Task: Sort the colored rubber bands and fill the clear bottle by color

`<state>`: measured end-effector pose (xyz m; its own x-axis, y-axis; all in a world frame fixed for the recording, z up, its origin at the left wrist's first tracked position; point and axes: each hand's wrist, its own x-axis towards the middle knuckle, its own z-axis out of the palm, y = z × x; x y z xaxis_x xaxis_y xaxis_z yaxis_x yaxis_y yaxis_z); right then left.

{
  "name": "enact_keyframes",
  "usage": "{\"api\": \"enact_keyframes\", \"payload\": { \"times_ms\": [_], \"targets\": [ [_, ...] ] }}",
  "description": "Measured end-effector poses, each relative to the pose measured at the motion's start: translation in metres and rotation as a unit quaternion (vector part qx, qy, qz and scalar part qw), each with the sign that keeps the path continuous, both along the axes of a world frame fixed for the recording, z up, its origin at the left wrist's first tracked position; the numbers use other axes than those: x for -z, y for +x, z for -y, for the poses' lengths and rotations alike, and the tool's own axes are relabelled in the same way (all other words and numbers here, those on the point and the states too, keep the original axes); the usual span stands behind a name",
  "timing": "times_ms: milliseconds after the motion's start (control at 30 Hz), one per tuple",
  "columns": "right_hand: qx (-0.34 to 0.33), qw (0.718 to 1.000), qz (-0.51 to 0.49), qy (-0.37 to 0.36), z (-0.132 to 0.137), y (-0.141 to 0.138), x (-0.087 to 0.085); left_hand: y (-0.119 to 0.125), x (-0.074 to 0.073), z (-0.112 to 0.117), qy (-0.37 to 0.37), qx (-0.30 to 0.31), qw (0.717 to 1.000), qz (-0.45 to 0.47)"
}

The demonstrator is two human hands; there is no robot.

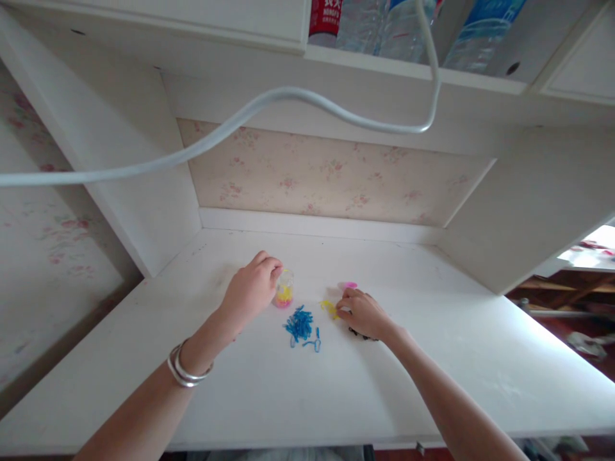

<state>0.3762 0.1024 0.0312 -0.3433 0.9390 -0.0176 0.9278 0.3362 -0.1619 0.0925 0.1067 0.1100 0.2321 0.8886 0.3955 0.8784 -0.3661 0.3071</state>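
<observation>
My left hand (254, 282) is closed at the upper left side of a small clear jar (287, 280), its fingertips at the rim. Yellow and pink pieces lie in the bottom of the jar, and a bit of yellow shows near the rim. My right hand (362, 312) is bent down to the table, fingertips pinched at a few yellow rubber bands (328, 308). Between the hands lies a pile of blue rubber bands (300, 324), with a few loose ones in front. Black bands (360, 334) are partly hidden under my right hand, and a pink lid-like piece (348, 285) lies behind it.
The white table (288, 397) is enclosed by side panels and a low back ledge. A white cable (288, 94) hangs across the view above. Plastic bottles (362, 25) stand on the shelf overhead.
</observation>
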Motion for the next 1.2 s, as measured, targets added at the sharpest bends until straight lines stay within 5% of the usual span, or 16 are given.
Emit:
{"api": "enact_keyframes", "payload": {
  "times_ms": [367,567,733,867,1200],
  "targets": [
    [0.009,0.997,-0.075,0.005,-0.005,0.007,0.002,0.005,0.003,-0.004,-0.046,-0.021,0.996,-0.073],
    [0.013,0.993,-0.113,0.017,-0.004,0.011,-0.012,0.018,0.001,0.022,0.011,-0.006,0.999,-0.052],
    [0.012,0.987,-0.16,0.031,-0.003,0.013,-0.024,0.058,0.033,0.047,-0.07,0.123,0.984,-0.107],
    [0.006,0.979,-0.198,0.044,-0.002,0.008,-0.038,0.092,0.062,0.041,-0.111,0.145,0.973,-0.137],
    [-0.086,0.96,-0.215,0.158,-0.007,-0.066,-0.089,0.128,0.082,0.022,-0.083,0.149,0.97,-0.176]
  ]
}}
